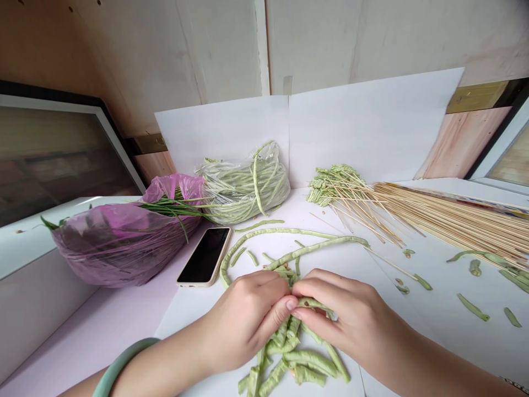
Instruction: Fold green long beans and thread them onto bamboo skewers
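My left hand (262, 309) and my right hand (330, 306) meet at the front middle of the table, their fingertips pinched together. Between the right thumb and fingers shows a green bean piece (312, 302); the left fingertips close at its end, partly hidden. Below them lies a heap of broken bean pieces (306, 361). A long bean (258, 234) curves over the table just behind my hands, with several short bits beside it.
A phone (205, 258) lies left of the beans. Behind it are a purple bag of green leaves (124, 242) and a clear bag of long beans (248, 187). Bean-tipped skewers (355, 193) and bare bamboo sticks (450, 218) lie right, near loose scraps (473, 307).
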